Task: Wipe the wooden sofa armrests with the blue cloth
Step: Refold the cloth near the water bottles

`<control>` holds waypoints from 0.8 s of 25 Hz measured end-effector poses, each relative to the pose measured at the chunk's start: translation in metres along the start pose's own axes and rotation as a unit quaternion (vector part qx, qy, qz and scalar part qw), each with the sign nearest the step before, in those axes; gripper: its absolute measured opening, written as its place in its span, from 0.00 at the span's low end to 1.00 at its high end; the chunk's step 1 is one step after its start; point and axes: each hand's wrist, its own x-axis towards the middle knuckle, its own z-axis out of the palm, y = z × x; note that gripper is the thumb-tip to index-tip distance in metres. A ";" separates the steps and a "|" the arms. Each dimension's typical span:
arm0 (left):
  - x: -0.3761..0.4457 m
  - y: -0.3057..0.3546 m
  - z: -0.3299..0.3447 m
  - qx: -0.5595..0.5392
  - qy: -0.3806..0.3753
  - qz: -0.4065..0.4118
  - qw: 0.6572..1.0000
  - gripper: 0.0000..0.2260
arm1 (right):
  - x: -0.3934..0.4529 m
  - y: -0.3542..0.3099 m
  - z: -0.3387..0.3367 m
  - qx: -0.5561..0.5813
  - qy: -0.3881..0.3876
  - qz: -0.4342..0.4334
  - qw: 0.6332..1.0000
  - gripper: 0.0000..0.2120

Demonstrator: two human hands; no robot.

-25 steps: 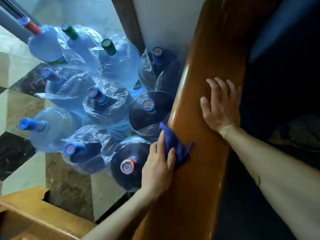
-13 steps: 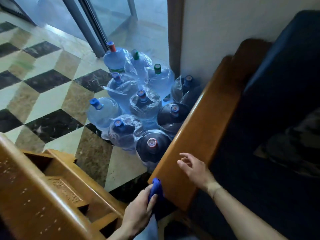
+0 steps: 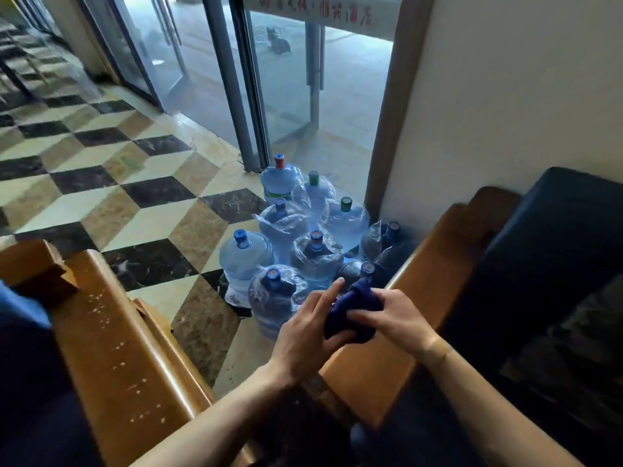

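The blue cloth (image 3: 354,310) is bunched up in the air, just above the near end of the right sofa's wooden armrest (image 3: 428,281). My left hand (image 3: 306,335) cups it from below with the index finger stretched out. My right hand (image 3: 394,320) grips it from the right side. A second wooden armrest (image 3: 124,348), dotted with pale specks, runs along the lower left.
Several large water jugs (image 3: 303,241), some in plastic wrap, stand on the chequered floor (image 3: 141,197) between the two armrests and the glass doors (image 3: 269,79). Dark blue sofa cushions (image 3: 556,247) lie right of the armrest, against a white wall (image 3: 505,96).
My view has risen and pulled back from the armrest. The cloth has come off the armrest's side and both hands now hold it together above the near end.
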 end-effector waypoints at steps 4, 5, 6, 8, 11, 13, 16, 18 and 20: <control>-0.012 -0.022 -0.061 -0.212 -0.073 -0.116 0.968 0.35 | 0.007 -0.046 0.039 -0.011 0.000 -0.091 0.996 0.12; -0.018 -0.028 -0.078 -0.297 -0.099 -0.160 0.936 0.31 | 0.007 -0.059 0.050 0.001 -0.011 -0.106 0.994 0.15; -0.026 -0.036 -0.095 -0.365 -0.121 -0.195 0.902 0.25 | 0.009 -0.071 0.062 0.013 -0.021 -0.122 0.992 0.17; -0.048 -0.053 -0.126 -0.452 -0.114 -0.235 0.853 0.18 | 0.011 -0.093 0.086 0.029 -0.032 -0.145 0.989 0.20; -0.080 -0.072 -0.167 -0.549 0.014 -0.227 0.804 0.23 | 0.013 -0.117 0.122 0.035 -0.064 -0.175 0.982 0.24; -0.105 -0.078 -0.192 -0.614 0.076 -0.208 0.758 0.26 | 0.013 -0.127 0.151 0.019 -0.082 -0.187 0.979 0.25; -0.146 -0.084 -0.224 -0.606 0.139 -0.229 0.749 0.23 | 0.014 -0.136 0.197 0.016 -0.092 -0.192 0.977 0.24; -0.175 -0.086 -0.237 -0.577 0.186 -0.243 0.758 0.17 | 0.011 -0.142 0.225 0.029 -0.132 -0.175 0.975 0.20; -0.198 -0.086 -0.244 -0.566 0.252 -0.241 0.747 0.14 | 0.007 -0.147 0.248 0.047 -0.171 -0.158 0.971 0.13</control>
